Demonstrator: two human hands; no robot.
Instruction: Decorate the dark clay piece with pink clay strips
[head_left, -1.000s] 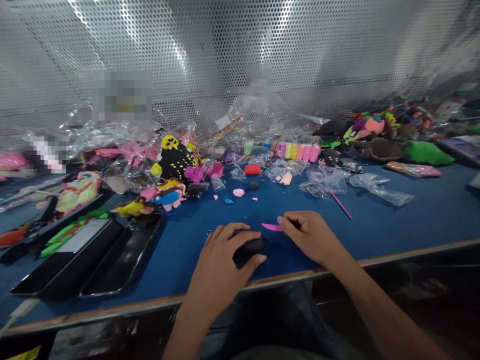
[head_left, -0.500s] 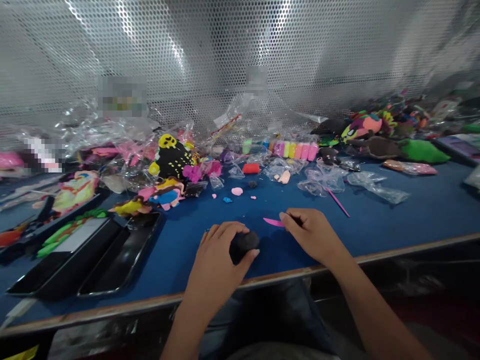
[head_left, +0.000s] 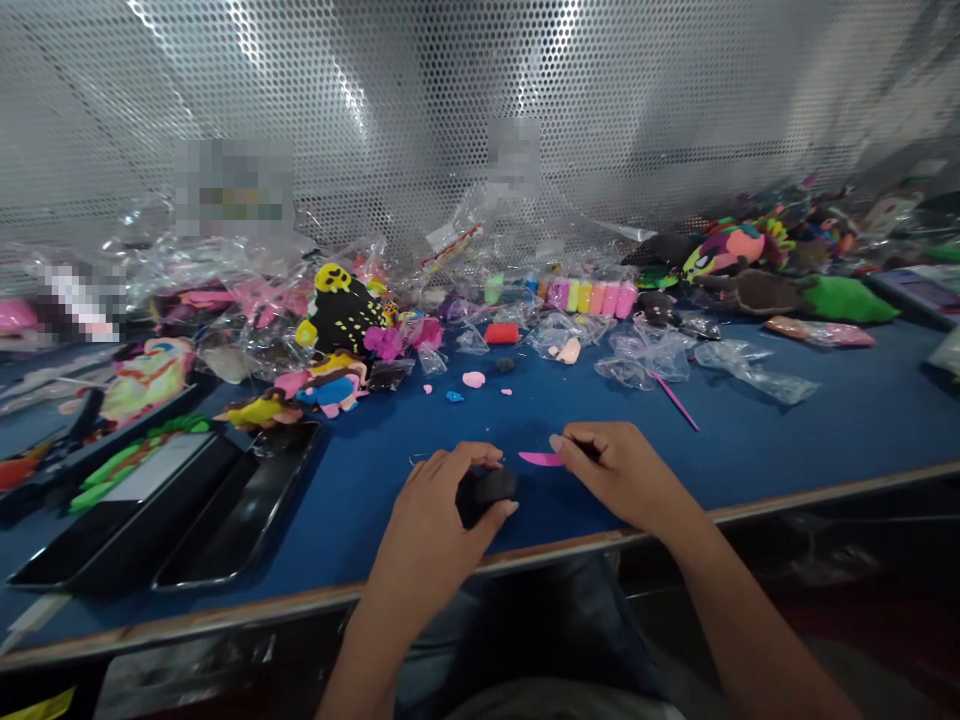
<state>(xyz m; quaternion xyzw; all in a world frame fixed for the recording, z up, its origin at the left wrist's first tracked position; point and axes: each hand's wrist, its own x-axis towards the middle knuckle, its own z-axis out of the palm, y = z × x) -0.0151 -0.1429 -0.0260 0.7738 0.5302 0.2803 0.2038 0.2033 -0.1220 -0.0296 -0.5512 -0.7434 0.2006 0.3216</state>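
A dark rounded lump [head_left: 491, 490] rests on the blue table near its front edge, with the thumb and fingers of my left hand [head_left: 439, 510] curled around it. My right hand [head_left: 619, 470] pinches a pink blade-shaped tool [head_left: 540, 459], whose tip points left toward the lump without touching it. Beyond the hands lie a pale pink clay piece [head_left: 474, 380], a small blue piece [head_left: 455, 397] and a small dark piece [head_left: 506, 365].
Black trays [head_left: 247, 510] stand at the left. Along the back are clay figures [head_left: 341, 315], a red block [head_left: 502, 333], packed clay sticks [head_left: 592, 298] and plastic bags. A thin pink stick [head_left: 677, 403] lies at the right, before a perforated metal wall [head_left: 450, 90].
My right hand has shifted slightly left, bringing the pink tool's tip a little nearer to the dark lump. My left hand stays around the lump.
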